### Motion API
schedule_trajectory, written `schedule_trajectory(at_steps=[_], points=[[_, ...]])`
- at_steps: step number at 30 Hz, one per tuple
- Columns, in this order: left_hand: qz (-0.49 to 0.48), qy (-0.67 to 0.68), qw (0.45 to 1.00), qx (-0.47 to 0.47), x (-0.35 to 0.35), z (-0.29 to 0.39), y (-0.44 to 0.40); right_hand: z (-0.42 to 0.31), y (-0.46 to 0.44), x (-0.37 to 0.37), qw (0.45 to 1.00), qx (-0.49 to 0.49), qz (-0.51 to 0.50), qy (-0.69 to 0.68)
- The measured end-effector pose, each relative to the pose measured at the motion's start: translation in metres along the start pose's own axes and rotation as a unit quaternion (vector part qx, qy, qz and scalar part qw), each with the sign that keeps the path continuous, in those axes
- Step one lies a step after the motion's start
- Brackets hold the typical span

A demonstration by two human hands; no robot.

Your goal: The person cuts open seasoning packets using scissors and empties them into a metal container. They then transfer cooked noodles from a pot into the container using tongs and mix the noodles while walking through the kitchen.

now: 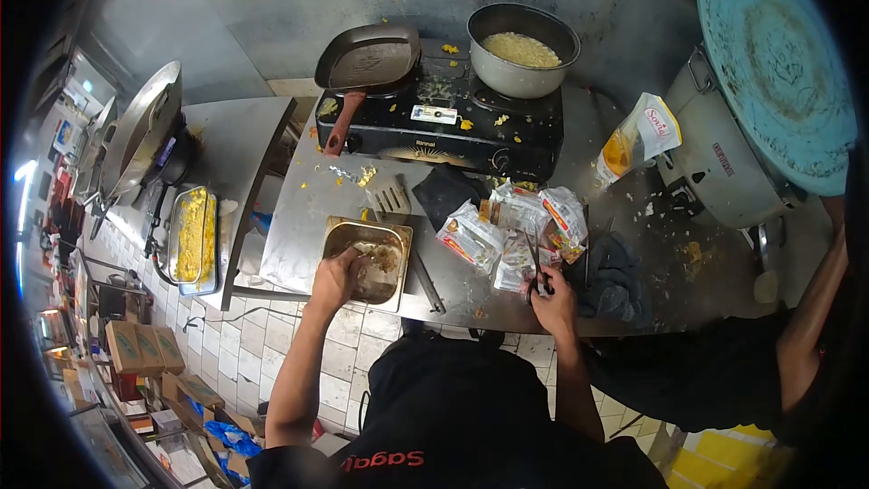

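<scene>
My left hand [335, 279] is closed at the rim of a steel container [403, 244] with brown residue inside; what its fingers hold, if anything, is too small to tell. In my right hand [554, 303] are black scissors [536, 258], their blades pointing away from me over the packets. Several printed plastic packets [471, 234] lie in a pile between my hands. A slotted spatula [389, 197] rests beside the container, its dark handle stretching toward the table's front edge. Right of the scissors lies a crumpled dark cloth [615, 281].
Behind stands a black gas stove [434, 122] with a square pan [367, 59] and a pot [525, 72]. An opened pouch [638, 140] stands near a large pot [724, 154]. Another person's arm [810, 326] reaches in at right. A tray [195, 235] of yellow food is left.
</scene>
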State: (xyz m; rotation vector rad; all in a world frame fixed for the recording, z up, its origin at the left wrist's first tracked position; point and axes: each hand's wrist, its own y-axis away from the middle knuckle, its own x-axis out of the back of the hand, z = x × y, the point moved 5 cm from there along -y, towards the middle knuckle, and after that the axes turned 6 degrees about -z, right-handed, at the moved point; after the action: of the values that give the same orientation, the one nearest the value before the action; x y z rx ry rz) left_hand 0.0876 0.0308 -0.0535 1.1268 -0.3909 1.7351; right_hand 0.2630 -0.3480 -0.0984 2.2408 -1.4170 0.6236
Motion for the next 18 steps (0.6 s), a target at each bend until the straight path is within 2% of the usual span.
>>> schedule_trajectory(at_steps=[4,6,9,11,14,16,18], points=[[0.032,0.018,0.998,-0.042,0.006,0.003,0.001,0.015,0.002,-0.003,1.000,0.004,0.020,0.001],[0.085,0.031,0.983,-0.161,0.011,0.013,0.004,0.019,0.003,-0.005,0.999,0.013,0.029,0.004],[0.064,0.036,0.989,-0.127,0.006,0.007,0.002,0.016,0.005,0.002,0.999,0.011,0.032,0.033],[0.045,0.019,0.993,-0.109,0.000,0.003,0.000,0.013,0.006,0.004,1.000,-0.013,0.024,-0.002],[0.069,0.045,0.994,-0.069,-0.002,-0.006,-0.002,0.017,0.007,0.006,0.999,-0.005,0.046,-0.028],[0.071,0.019,0.991,-0.107,-0.001,-0.002,0.000,0.012,0.009,0.009,0.998,-0.006,0.058,-0.006],[0.118,0.052,0.978,-0.165,0.005,0.004,0.000,0.009,0.010,0.015,0.996,-0.036,0.079,-0.024]])
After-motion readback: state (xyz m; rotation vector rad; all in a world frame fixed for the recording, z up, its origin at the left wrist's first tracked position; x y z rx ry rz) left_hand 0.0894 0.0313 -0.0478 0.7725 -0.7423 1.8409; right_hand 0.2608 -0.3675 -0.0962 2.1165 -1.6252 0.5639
